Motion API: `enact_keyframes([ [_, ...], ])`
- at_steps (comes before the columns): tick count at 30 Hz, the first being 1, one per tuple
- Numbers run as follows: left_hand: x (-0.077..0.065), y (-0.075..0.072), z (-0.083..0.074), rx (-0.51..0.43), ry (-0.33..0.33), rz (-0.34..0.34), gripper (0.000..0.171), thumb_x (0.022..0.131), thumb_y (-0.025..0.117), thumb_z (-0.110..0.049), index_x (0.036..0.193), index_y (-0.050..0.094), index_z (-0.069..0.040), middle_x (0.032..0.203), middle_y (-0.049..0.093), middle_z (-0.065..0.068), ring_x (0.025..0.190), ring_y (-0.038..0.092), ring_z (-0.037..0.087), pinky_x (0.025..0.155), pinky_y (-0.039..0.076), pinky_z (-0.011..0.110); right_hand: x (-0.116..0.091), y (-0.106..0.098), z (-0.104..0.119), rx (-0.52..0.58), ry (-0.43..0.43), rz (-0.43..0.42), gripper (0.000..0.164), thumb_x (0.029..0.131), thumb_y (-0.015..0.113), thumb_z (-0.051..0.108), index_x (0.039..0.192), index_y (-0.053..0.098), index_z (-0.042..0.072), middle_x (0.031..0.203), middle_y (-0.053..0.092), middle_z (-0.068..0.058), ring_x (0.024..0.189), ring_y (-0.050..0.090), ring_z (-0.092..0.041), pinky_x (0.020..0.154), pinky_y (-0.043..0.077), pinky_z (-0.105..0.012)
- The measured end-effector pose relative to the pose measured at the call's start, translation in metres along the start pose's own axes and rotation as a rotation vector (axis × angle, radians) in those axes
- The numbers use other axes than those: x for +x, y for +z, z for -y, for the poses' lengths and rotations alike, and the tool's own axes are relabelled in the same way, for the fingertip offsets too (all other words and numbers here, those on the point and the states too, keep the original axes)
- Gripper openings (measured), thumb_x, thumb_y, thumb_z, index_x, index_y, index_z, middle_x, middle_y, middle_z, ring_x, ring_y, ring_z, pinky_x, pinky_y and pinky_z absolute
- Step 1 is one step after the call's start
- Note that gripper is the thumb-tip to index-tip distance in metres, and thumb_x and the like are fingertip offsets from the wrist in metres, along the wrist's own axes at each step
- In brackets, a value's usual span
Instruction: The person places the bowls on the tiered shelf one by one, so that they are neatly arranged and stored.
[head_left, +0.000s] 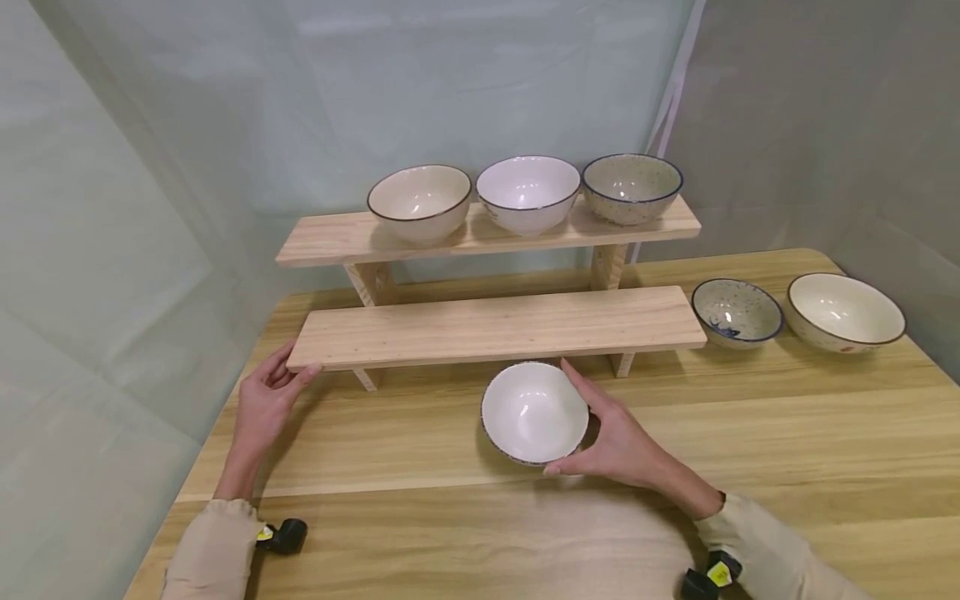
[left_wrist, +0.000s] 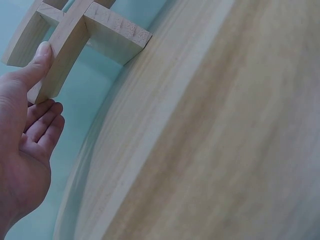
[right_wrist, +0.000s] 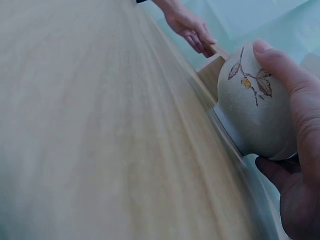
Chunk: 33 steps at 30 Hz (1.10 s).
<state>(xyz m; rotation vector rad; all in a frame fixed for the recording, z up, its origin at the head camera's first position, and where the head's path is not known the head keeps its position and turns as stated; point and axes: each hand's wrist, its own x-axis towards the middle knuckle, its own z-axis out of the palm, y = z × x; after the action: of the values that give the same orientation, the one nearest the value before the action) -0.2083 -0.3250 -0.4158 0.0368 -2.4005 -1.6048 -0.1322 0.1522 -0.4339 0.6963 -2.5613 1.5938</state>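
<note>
My right hand (head_left: 618, 442) holds a white bowl (head_left: 534, 412) with a dark speckled rim, thumb at its near side and fingers round the far right side. The right wrist view shows a leaf-and-yellow-fruit sprig on the outer wall of this bowl (right_wrist: 250, 95), low over the table. At the left end of the two-tier wooden stand (head_left: 495, 325), my left hand (head_left: 266, 400) grips the lower board. In the left wrist view its thumb (left_wrist: 40, 62) lies on the board's edge, with the other fingers (left_wrist: 45, 122) curled below.
On the upper board stand a cream bowl (head_left: 420, 204), a white bowl (head_left: 528, 193) and a speckled grey bowl (head_left: 632, 190) with a blue rim. Right of the stand, a small speckled bowl (head_left: 737, 314) and a larger cream bowl (head_left: 846, 312) sit on the wooden table (head_left: 817, 433).
</note>
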Motion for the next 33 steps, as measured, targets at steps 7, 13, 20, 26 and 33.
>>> enact_keyframes([
  [7,-0.0008,0.0004,-0.0005,0.015,0.016,0.004,0.067,0.1,0.073,-0.018,0.155,0.042,0.004,0.146,0.049,0.032,0.107,0.059,-0.011,0.085,0.05,0.009,-0.0002,0.0017,-0.0018,0.025,-0.007,-0.026,0.13,0.059,0.104,0.025,0.163,0.028,0.002,0.159,0.039,-0.024,0.138,0.045,-0.043,0.108,0.037,-0.066],
  [13,-0.0003,-0.0001,-0.0005,0.01,0.01,0.003,0.068,0.099,0.074,-0.018,0.155,0.042,0.004,0.146,0.049,0.032,0.106,0.06,-0.011,0.084,0.05,0.009,-0.0003,0.0026,-0.0027,0.03,-0.011,-0.043,0.129,0.058,0.104,0.022,0.162,0.031,0.002,0.157,0.04,-0.025,0.131,0.052,-0.042,0.106,0.04,-0.064],
  [20,-0.0005,-0.0005,-0.0005,0.009,0.0,0.006,0.068,0.1,0.073,-0.017,0.156,0.041,0.003,0.148,0.047,0.033,0.108,0.058,-0.011,0.085,0.049,0.009,-0.0004,0.0032,-0.0054,0.028,-0.026,-0.068,0.125,0.058,0.104,0.018,0.161,0.035,0.002,0.156,0.043,-0.024,0.128,0.056,-0.039,0.105,0.046,-0.048],
  [26,0.0002,-0.0004,0.0005,0.006,0.001,0.004,0.067,0.1,0.073,-0.017,0.156,0.042,0.003,0.148,0.048,0.032,0.108,0.058,-0.011,0.085,0.049,0.009,-0.0005,0.0029,-0.0063,0.057,-0.055,-0.077,0.121,0.059,0.103,0.014,0.159,0.037,0.001,0.154,0.045,-0.024,0.127,0.056,-0.037,0.104,0.046,-0.032],
  [33,0.0005,-0.0009,0.0002,0.014,-0.009,0.009,0.067,0.1,0.072,-0.017,0.157,0.041,0.002,0.148,0.047,0.032,0.107,0.057,-0.013,0.085,0.049,0.008,0.0001,0.0041,-0.0062,0.081,-0.086,-0.078,0.12,0.058,0.102,0.011,0.158,0.038,0.0,0.153,0.046,-0.025,0.127,0.055,-0.037,0.103,0.046,-0.028],
])
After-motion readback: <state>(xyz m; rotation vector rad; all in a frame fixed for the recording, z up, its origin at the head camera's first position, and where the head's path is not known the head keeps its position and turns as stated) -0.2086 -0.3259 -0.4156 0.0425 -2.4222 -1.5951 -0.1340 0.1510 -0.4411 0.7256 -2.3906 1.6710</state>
